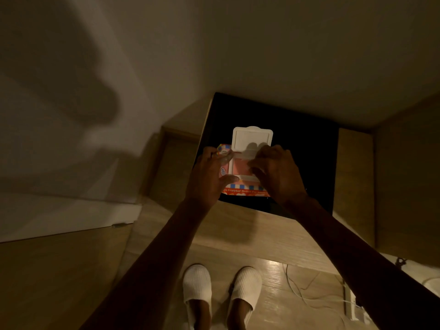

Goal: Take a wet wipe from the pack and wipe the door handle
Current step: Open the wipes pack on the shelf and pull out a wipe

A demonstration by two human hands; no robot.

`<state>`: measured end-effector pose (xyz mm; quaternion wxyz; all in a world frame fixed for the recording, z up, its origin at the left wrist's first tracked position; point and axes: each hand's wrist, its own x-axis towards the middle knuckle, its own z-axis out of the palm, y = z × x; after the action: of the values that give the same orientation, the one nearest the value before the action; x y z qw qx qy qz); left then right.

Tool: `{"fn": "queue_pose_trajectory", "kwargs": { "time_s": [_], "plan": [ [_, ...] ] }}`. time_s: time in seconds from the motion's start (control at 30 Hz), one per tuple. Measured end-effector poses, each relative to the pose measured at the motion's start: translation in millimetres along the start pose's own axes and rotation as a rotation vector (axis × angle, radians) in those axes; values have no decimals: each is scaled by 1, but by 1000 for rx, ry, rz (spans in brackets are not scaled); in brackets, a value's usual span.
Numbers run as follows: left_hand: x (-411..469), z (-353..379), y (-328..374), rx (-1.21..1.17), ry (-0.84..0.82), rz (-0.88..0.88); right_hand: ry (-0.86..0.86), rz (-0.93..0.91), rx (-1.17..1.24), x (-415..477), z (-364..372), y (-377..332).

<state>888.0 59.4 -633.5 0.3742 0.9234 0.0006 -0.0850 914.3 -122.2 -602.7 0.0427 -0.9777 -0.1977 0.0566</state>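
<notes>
Both hands [242, 172] grip the wipe pack [240, 177] between them (white lid [252, 139] flipped open) over a black surface [297, 139].

Bare forearms, no sleeves; white ribbed open-toe slippers [220, 289] on both feet.

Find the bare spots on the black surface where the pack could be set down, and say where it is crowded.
Bare black surface lies right of the wet wipe pack, up to the wooden edge, and behind the open lid toward the wall. The near middle is crowded: the left hand holds the pack's left side, and the right hand is at its opening.
</notes>
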Motion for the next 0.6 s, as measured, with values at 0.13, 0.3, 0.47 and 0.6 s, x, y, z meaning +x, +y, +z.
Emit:
{"fn": "queue_pose_trajectory", "kwargs": {
  "time_s": [0.13,0.3,0.47,0.6],
  "plan": [
    [0,0,-1,-11,-2,2,-27,6,4,0,2,-2],
    [0,-1,1,-2,5,0,26,63,47,0,1,-5],
    [-1,2,3,-30,8,-6,80,84,132,-4,3,-11],
    [-2,3,1,-16,17,4,51,201,362,-4,8,-7]
  ]
}}
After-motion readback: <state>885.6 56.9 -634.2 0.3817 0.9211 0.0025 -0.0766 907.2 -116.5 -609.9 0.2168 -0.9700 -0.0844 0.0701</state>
